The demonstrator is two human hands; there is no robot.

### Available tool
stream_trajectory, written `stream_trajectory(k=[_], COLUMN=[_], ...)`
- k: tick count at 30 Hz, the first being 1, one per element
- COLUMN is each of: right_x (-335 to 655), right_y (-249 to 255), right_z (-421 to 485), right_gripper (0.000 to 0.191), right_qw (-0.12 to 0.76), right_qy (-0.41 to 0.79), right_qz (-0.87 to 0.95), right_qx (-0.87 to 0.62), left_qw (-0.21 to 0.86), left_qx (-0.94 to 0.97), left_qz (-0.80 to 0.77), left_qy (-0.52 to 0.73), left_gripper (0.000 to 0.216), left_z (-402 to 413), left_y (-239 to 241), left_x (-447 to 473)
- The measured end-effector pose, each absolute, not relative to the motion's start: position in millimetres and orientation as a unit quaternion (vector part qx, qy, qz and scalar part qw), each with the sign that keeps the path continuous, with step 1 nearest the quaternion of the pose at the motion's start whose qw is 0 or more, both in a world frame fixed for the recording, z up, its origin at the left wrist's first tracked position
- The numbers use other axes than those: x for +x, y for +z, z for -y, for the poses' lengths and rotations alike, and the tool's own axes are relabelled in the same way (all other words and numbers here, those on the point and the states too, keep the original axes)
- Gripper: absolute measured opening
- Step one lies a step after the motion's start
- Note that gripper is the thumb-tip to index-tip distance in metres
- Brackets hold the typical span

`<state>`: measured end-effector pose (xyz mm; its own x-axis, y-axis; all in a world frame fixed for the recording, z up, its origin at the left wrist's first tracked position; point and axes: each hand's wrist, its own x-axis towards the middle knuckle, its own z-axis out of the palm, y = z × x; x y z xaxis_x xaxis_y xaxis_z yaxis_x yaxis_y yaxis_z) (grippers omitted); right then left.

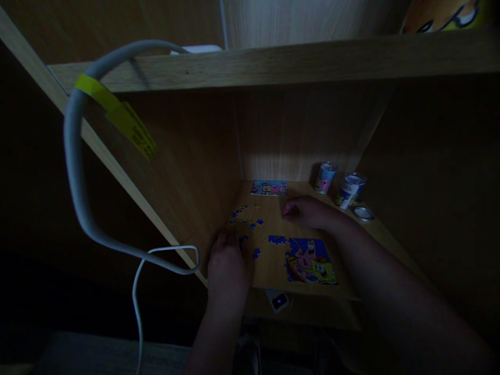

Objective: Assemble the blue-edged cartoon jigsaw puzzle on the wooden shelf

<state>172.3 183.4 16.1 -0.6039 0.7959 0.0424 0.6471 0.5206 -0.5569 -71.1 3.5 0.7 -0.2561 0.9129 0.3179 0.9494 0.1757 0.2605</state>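
Note:
A partly joined cartoon jigsaw (310, 261) lies near the front edge of a wooden desk (273, 271). Several loose blue pieces (244, 216) are scattered to its left. My left hand (227, 263) rests on the desk by those pieces, fingers curled downward; whether it holds one is hidden. My right hand (304, 212) hovers over the middle of the desk, its fingertips pinched together on something small, probably a piece. A printed picture card (269, 188) lies at the back of the desk.
Two small printed tins (325, 177) (350, 190) and a round lid (364, 213) stand at the back right. A shelf (273, 62) overhangs the desk. A thick grey cable (78, 156) with a yellow tag loops on the left. A small device (278, 300) sits below the front edge.

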Motion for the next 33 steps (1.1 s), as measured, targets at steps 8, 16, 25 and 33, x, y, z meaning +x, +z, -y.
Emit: stream_trajectory(k=[8, 16, 25, 33], right_x=[171, 170, 155, 146], right_y=[18, 16, 32, 53], right_z=[-182, -183, -159, -134], right_gripper=[0.008, 0.013, 0.031, 0.04], right_qw=[0.15, 0.166, 0.153, 0.157], right_qy=[0.25, 0.264, 0.376, 0.483], right_qz=[0.854, 0.853, 0.858, 0.828], right_qx=[-0.431, -0.419, -0.313, -0.236], left_qw=[0.017, 0.013, -0.115, -0.252], left_qx=[-0.619, -0.624, -0.609, -0.598], left_qz=[0.756, 0.732, 0.658, 0.579], left_qy=[-0.211, -0.273, -0.429, -0.495], left_gripper=[0.023, 0.018, 0.011, 0.017], left_z=[-5, -7, -8, 1], left_y=[0, -7, -3, 6], left_x=[-71, -76, -77, -51])
